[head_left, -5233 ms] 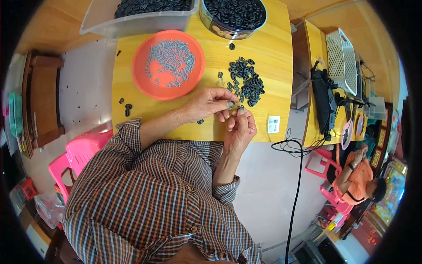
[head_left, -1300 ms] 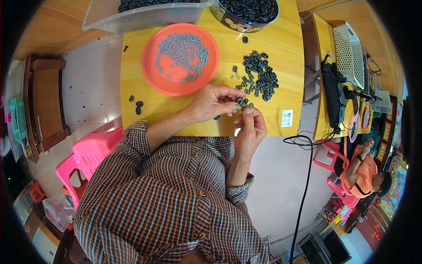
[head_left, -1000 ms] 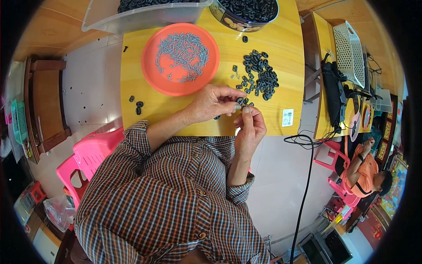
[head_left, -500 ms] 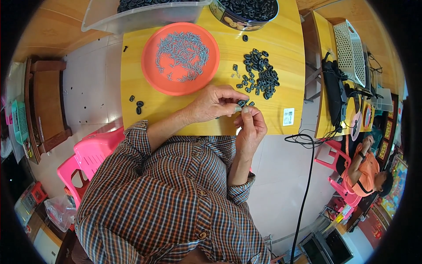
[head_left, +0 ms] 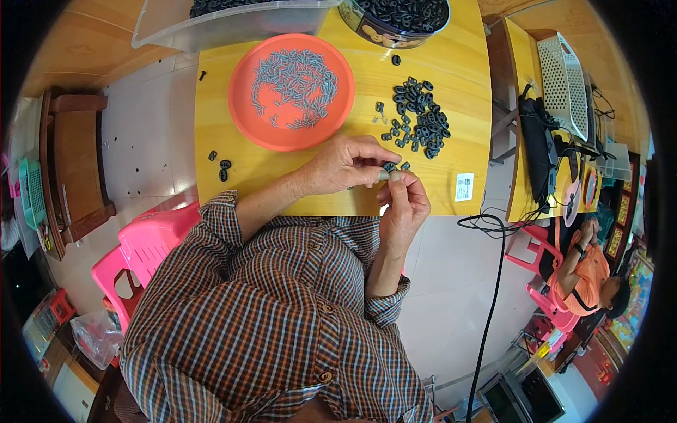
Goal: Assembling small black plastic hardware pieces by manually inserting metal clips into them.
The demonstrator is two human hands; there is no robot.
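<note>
orange plate (head_left: 247,113), yellow table (head_left: 451,106), black rings (head_left: 423,123), pink stool (head_left: 151,247), brown checked shirt (head_left: 282,324)

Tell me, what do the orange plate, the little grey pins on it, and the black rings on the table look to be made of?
Orange plate: likely plastic, smooth and evenly coloured.
Grey pins: probably metal, dull silvery-grey.
Black rings: matte black, perhaps rubber or plastic; too small to tell.
Table: glossy yellow wood, grain visible.

Small home workshop — wooden table (head_left: 451,42), plate of screws (head_left: 293,92), black parts (head_left: 419,123).
</note>
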